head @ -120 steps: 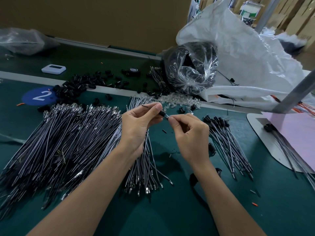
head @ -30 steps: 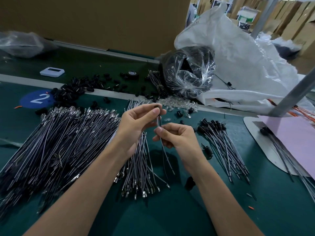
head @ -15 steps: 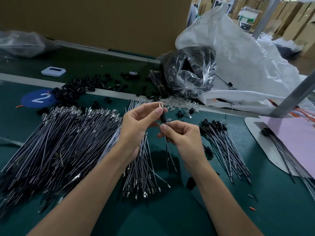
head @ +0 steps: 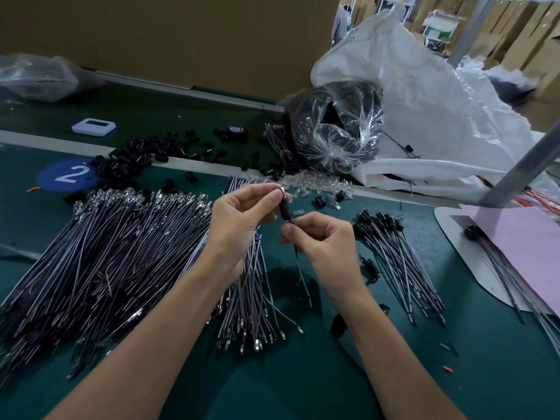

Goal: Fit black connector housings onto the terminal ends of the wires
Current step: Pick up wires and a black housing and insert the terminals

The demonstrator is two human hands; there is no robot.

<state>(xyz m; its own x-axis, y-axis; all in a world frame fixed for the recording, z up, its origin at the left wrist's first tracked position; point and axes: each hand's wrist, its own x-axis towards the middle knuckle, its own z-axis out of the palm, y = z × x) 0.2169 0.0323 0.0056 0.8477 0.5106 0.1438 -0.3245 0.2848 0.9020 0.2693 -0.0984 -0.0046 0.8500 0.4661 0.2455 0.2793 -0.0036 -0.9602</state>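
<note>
**Black housing on the wire, both hands pinching**

Left hand (head: 239,219) pinches the top of the black connector housing (head: 285,209), where a metal terminal (head: 282,189) pokes out, dead centre of the green bench (head: 303,374). Right hand (head: 321,237) pinches the wire (head: 298,268) just below, with the tail dangling toward 6 o'clock. I'd keep the wire in line with the housing and pull steadily, no twisting, until it seats. Huge heap of bare wires (head: 106,253) at 9 o'clock, finished bundle (head: 394,250) at 3, loose housings (head: 130,160) at 11, clear bag (head: 336,128) at 1. The strands right under the hands could snag that tail.
</note>
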